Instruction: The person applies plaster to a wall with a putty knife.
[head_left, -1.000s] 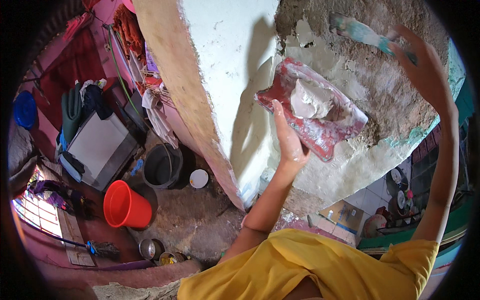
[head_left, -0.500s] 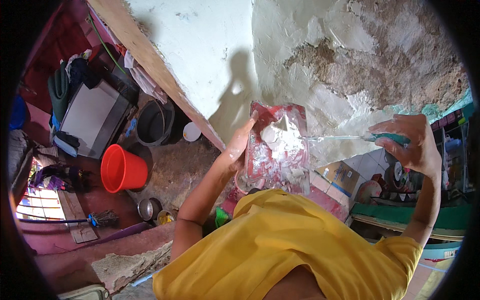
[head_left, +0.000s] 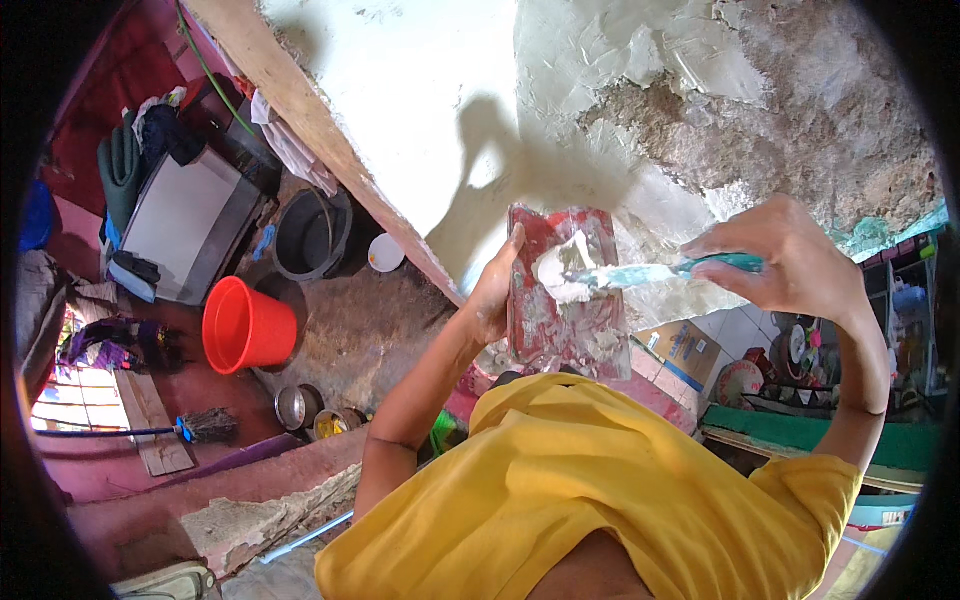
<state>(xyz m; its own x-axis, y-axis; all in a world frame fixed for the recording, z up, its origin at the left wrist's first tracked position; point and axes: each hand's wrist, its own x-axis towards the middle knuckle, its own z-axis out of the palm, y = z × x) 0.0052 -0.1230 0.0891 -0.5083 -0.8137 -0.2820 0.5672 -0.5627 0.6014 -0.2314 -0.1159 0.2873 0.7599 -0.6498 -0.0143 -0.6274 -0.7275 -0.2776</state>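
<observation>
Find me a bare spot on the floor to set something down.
The floor right of the red bucket, between the black bucket and metal pot, looks bare. It's crowded at upper left, where clothes bunch by the grey panel.

Putty on the board, carton to the right.

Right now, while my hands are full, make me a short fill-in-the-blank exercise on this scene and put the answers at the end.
1. The left hand holds a red board bearing paste that is coloured ____.
2. The fingers of the right hand grip the scraper by its ____.
3. The person's shirt is ____.
4. Of the two buckets, the one nearer the broom is ____.

Missing words: white; handle; yellow; red.
</observation>
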